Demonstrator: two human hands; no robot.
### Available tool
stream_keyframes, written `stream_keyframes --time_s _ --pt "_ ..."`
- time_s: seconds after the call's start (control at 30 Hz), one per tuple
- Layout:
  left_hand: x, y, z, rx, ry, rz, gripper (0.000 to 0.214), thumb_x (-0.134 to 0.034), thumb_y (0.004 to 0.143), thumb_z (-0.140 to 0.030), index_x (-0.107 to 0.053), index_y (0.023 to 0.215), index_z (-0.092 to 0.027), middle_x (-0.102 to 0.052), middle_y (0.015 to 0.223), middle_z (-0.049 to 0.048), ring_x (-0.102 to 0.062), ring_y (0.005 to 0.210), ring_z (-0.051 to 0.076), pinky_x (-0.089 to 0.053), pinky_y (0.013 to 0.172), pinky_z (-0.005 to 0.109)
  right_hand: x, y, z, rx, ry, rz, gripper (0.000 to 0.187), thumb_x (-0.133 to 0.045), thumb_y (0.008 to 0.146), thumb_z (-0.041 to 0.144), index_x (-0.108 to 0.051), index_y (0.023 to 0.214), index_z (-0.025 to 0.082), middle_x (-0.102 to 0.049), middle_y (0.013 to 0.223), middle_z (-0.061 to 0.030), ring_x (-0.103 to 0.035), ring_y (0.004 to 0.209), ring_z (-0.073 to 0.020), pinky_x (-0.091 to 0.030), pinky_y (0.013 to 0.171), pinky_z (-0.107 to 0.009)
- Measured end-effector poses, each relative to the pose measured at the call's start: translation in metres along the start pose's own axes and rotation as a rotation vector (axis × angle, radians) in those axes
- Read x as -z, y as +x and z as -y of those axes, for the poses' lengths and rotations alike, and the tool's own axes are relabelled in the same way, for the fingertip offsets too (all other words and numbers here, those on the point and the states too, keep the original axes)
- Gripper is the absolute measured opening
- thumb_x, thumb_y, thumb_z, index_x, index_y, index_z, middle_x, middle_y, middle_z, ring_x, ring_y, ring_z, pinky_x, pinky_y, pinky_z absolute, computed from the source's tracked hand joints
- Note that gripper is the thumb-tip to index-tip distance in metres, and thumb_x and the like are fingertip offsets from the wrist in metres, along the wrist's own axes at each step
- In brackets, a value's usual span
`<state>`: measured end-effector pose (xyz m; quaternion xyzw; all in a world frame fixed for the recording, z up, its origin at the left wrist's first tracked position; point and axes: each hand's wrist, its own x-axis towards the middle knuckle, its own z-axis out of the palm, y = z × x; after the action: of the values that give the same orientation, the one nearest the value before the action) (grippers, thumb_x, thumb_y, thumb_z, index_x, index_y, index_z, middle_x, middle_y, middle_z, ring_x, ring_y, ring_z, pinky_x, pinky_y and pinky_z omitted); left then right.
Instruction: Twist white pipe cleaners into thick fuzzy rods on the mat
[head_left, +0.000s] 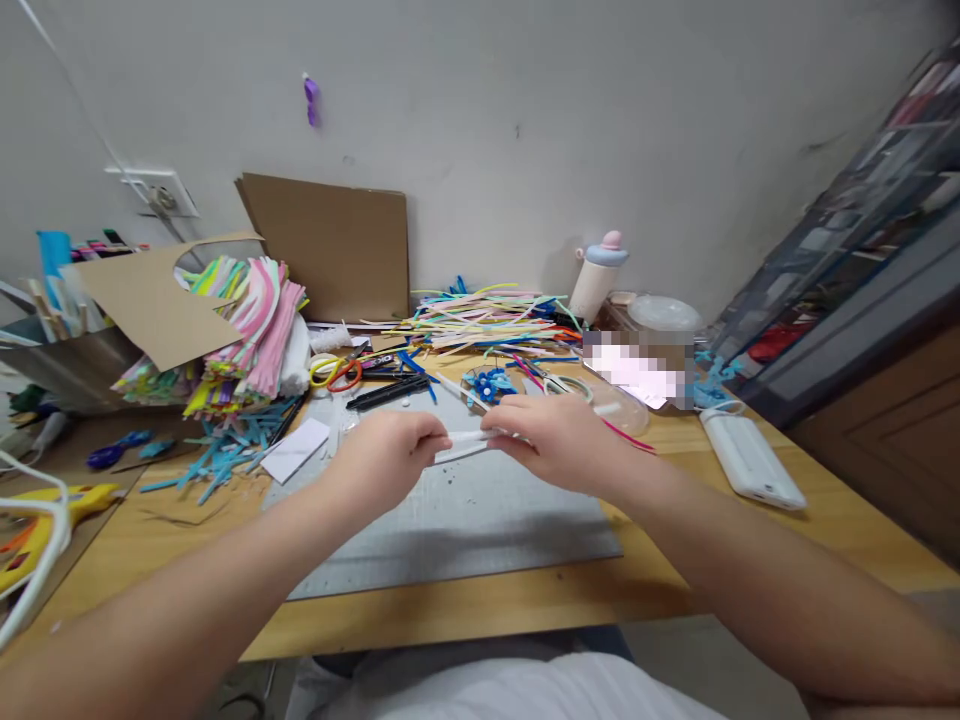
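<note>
Both hands grip a short bundle of white pipe cleaners [466, 444] above the grey cutting mat [450, 545]. My left hand [390, 455] is closed on the left end, thumb and fingers pinched together. At the right end, my right hand [551, 435] pinches the bundle, its fingertips pointing left. The strands look doubled and run level between the hands; their ends are hidden in the fingers. Just beyond the hands lie a blue pipe cleaner flower [491, 385] and a black tool [388, 392].
Scissors [337, 374] lie behind the left hand. Pipe cleaner bundles [255, 330] stand left, loose strands [487, 320] at the back. Light-blue pieces [232, 440], a yellow glue gun [56, 520], a bottle [598, 275], a phone [637, 370] and a white power bank [752, 458] surround the mat.
</note>
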<state>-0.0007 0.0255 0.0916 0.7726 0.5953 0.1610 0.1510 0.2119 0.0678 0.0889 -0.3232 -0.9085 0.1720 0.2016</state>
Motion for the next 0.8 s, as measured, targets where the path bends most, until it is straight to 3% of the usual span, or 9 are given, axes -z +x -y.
stream_keyframes --time_s 0.07,0.17,0.23,0.3,0.4,0.63,0.8 --pt "0.001 0.0 -0.006 0.164 -0.312 0.135 0.026 -0.051 0.08 -0.039 -0.062 0.07 -0.018 -0.06 0.057 -0.0019 -0.049 0.045 0.01 -0.031 0.044 0.022 0.008 -0.003 0.005 0.146 -0.28 -0.077 0.015 -0.046 0.088 0.022 -0.061 0.084 0.019 -0.061 0.079 -0.0026 -0.051 0.073 -0.0138 -0.028 0.06 -0.026" --pt "0.003 -0.002 -0.011 0.286 -0.692 0.324 0.025 -0.056 0.075 -0.041 -0.061 0.074 -0.016 -0.056 0.055 -0.0041 -0.042 0.038 0.006 -0.025 0.038 0.019 0.014 -0.007 0.007 0.289 -0.423 -0.145 0.02 -0.044 0.09 0.022 -0.061 0.082 0.019 -0.062 0.076 -0.0021 -0.049 0.073 -0.0143 -0.027 0.065 -0.028" --pt "0.002 -0.006 -0.014 0.301 -0.803 0.393 0.027 -0.057 0.073 -0.041 -0.063 0.078 -0.015 -0.054 0.053 -0.0043 -0.042 0.037 0.005 -0.024 0.037 0.018 0.015 -0.01 0.006 0.352 -0.446 -0.171 0.02 -0.044 0.091 0.022 -0.061 0.082 0.019 -0.062 0.075 -0.0017 -0.048 0.073 -0.0144 -0.026 0.067 -0.029" --pt "-0.002 -0.011 -0.016 0.289 -0.828 0.388 0.028 -0.058 0.072 -0.04 -0.063 0.078 -0.014 -0.058 0.055 -0.0019 -0.05 0.041 0.008 -0.026 0.038 0.018 0.014 -0.013 0.006 0.388 -0.439 -0.173 0.02 -0.043 0.091 0.021 -0.061 0.081 0.019 -0.061 0.073 -0.0011 -0.047 0.071 -0.0138 -0.026 0.067 -0.029" --pt "-0.009 -0.022 -0.019 0.258 -0.745 0.278 0.026 -0.058 0.072 -0.039 -0.062 0.074 -0.014 -0.065 0.063 0.003 -0.06 0.053 0.013 -0.031 0.04 0.019 0.009 -0.021 0.009 0.368 -0.401 -0.157 0.019 -0.045 0.09 0.021 -0.06 0.08 0.019 -0.06 0.07 -0.0004 -0.048 0.068 -0.0131 -0.025 0.065 -0.029" --pt "-0.01 -0.045 -0.022 0.116 -0.248 0.038 0.027 -0.047 0.082 -0.035 -0.063 0.069 -0.019 -0.064 0.059 -0.0005 -0.058 0.053 0.013 -0.039 0.05 0.022 0.0 -0.037 0.018 0.206 -0.298 -0.121 0.016 -0.046 0.09 0.026 -0.059 0.094 0.017 -0.064 0.086 -0.0045 -0.055 0.082 -0.0168 -0.031 0.068 -0.028" --pt "-0.014 -0.059 -0.015 -0.16 0.15 -0.19 0.021 -0.047 0.085 -0.025 -0.066 0.079 -0.022 -0.07 0.072 0.0002 -0.062 0.067 0.015 -0.04 0.06 0.025 0.0 -0.047 0.02 0.15 -0.251 -0.1 0.022 -0.042 0.091 0.023 -0.06 0.081 0.017 -0.062 0.074 -0.0035 -0.055 0.073 -0.0153 -0.033 0.065 -0.026"
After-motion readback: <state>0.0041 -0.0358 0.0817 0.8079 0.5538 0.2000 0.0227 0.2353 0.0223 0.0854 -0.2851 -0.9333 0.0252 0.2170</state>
